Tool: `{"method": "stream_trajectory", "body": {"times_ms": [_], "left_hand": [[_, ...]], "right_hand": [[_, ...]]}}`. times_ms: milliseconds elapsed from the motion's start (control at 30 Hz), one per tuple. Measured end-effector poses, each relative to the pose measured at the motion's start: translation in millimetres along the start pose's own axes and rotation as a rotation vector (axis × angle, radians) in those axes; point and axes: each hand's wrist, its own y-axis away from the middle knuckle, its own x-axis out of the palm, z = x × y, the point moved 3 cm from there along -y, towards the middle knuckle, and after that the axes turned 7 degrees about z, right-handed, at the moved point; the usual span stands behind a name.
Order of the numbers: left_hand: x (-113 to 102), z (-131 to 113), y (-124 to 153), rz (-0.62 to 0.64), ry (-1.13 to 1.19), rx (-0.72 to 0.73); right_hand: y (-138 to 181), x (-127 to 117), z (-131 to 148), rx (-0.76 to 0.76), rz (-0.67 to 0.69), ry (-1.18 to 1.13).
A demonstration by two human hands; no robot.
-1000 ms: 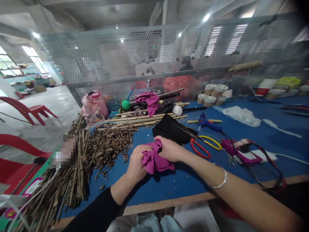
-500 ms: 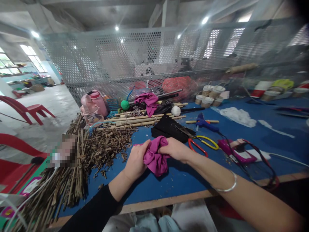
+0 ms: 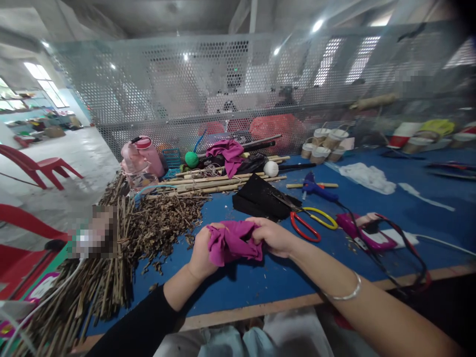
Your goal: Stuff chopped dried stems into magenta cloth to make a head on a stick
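Between my two hands is a crumpled magenta cloth [image 3: 238, 243], held just above the blue tabletop [image 3: 238, 292]. My left hand [image 3: 203, 255] grips its left side, the fingers partly hidden behind the folds. On the other side my right hand [image 3: 273, 237] pinches the cloth's upper right edge. Just beyond my hands lies a folded black cloth [image 3: 255, 198]. Scissors [image 3: 308, 225] with one red and one yellow handle rest partly on it. A blue glue gun [image 3: 316, 188] lies behind the scissors.
Dried leaves [image 3: 167, 223] and a bundle of dry stalks [image 3: 111, 267] cover the left side. Thin bamboo sticks [image 3: 211, 184], a white ball [image 3: 271, 169] and a pink bottle [image 3: 148, 153] stand or lie farther back. A magenta device with cables [image 3: 366, 233] sits at right. Perforated metal screen [image 3: 186, 94] behind.
The magenta cloth has been spread wider and turned between my hands. My left hand has shifted slightly left and down, and both hands still hold the cloth.
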Motion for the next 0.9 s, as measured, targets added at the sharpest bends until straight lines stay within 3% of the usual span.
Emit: {"method": "stream_trajectory", "body": {"times_ms": [167,333,500,567,667,767,900], "left_hand": [[-1,-4,-1,0.082,-0.180,-0.028],[-1,-23,-7,0.211,-0.278,-0.024],[1,-23,-8,0.111,-0.285,0.032],[2,-21,-7,0.055,-0.256,0.060],[3,-19,-5,0.030,-0.233,0.051],[2,-23,-4,0.026,-0.270,0.081],[3,-30,-5,0.109,-0.364,0.116]], "right_hand": [[-3,-6,5,0.042,-0.058,0.017],[1,-22,19,-0.090,-0.174,0.096],[22,-29,19,-0.321,-0.318,0.023],[29,-24,9,-0.304,-0.367,-0.043],[29,-12,-9,-0.154,-0.384,-0.064],[21,-4,-14,-0.112,-0.392,0.008],[19,4,2,-0.319,-0.407,0.287]]}}
